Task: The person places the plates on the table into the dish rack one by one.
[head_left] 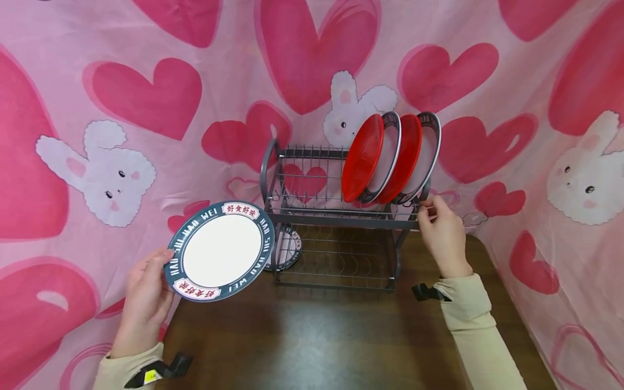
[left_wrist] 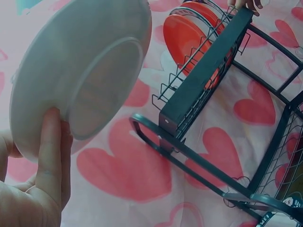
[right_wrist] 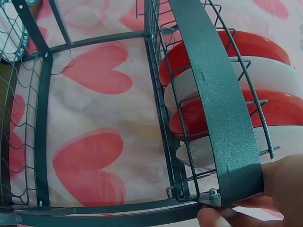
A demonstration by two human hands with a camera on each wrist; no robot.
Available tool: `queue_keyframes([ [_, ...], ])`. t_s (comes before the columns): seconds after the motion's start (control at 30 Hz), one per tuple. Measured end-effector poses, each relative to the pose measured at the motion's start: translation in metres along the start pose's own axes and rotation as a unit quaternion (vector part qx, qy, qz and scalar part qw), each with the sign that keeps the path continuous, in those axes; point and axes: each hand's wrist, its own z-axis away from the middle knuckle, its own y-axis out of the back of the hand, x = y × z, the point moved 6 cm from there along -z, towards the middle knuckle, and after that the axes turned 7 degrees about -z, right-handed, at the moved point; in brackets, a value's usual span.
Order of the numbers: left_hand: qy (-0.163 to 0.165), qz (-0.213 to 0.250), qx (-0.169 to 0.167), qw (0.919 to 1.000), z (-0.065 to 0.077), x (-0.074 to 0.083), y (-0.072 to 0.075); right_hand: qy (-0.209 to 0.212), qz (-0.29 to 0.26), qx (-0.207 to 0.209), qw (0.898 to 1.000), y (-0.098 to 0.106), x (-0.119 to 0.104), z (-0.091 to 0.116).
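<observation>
My left hand [head_left: 148,290] grips the left edge of a white plate [head_left: 221,252] with a dark blue lettered rim, thumb on its face. In the left wrist view the fingers [left_wrist: 51,151] lie against its plain underside. My right hand [head_left: 443,235] pinches the right front corner of a dark grey two-tier dish rack [head_left: 341,221]. On the upper tier, two red plates [head_left: 362,160] alternate with two blue-rimmed white plates [head_left: 423,160], all standing on edge toward the right end. The held plate is left of the rack, overlapping its left side in the head view.
Behind the rack's lower left, another blue-rimmed plate [head_left: 290,248] lies partly hidden on the brown tabletop [head_left: 312,330]. Pink cloth [head_left: 224,81] with hearts and rabbits encloses the back and sides. The rack's lower wire tier [head_left: 341,254] sits low over the table.
</observation>
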Motion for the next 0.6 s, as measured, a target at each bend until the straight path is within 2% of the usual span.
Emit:
queue_keyframes([
  [0.17, -0.004, -0.019, -0.010, 0.9998, -0.001, -0.001, -0.002, -0.002, -0.013, 0.029, 1.000, 0.003, -0.002, 0.004],
  [0.3, -0.010, -0.016, -0.019, 0.9996, -0.001, -0.001, -0.006, 0.001, -0.007, 0.051, 0.999, 0.008, -0.006, 0.009],
  [0.43, -0.010, -0.012, -0.032, 0.9994, 0.000, -0.001, -0.010, 0.017, 0.009, 0.083, 0.996, 0.013, -0.013, 0.016],
  [0.6, 0.001, -0.041, -0.036, 0.9985, 0.002, -0.001, -0.012, 0.040, -0.005, 0.116, 0.992, 0.018, -0.025, 0.024],
])
